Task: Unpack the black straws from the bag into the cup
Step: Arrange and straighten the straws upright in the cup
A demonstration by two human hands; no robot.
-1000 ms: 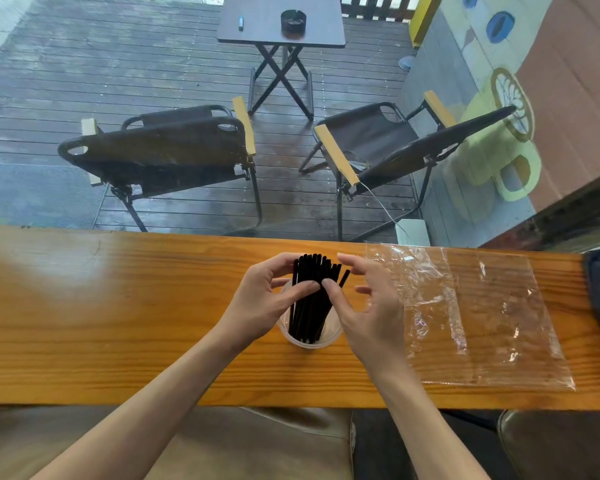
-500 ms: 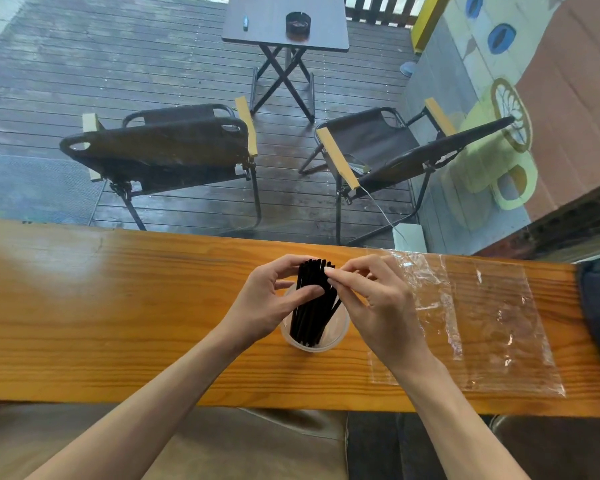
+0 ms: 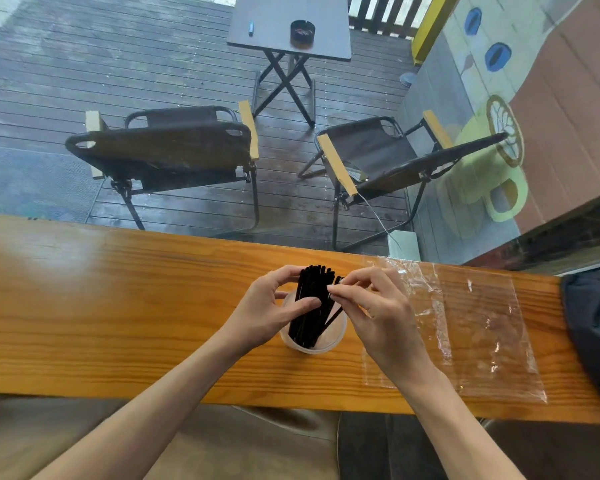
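— Straws (image 3: 313, 306), black, are standing bunched in the clear cup (image 3: 333, 337) right in front of you, on the wooden counter (image 3: 118, 306). Do you have them with both hands?

— You do. Your left hand (image 3: 274, 306) curls around the bundle from the left, thumb across the near side and fingers over the far side near the top, so it is closed on the straws.

— And my right?

— Your right hand (image 3: 381, 317) has thumb and forefinger pinched together at the right edge of the bundle, up near the tips (whether they grip one straw or several I cannot tell). One straw leans out to the right under that hand, lower end inside the cup.

— Where is the bag?

— Your clear plastic bag (image 3: 471, 334) lies flat on the counter just to the right of the cup, wrinkled, with your right wrist over its near left corner. No straws show inside it.

— Anything else close by?

— A dark cloth item (image 3: 596, 327) sits at the counter's right end, beyond the bag. Past the counter you see two folding chairs (image 3: 174, 150) and a small table (image 3: 288, 26) on the wet deck.
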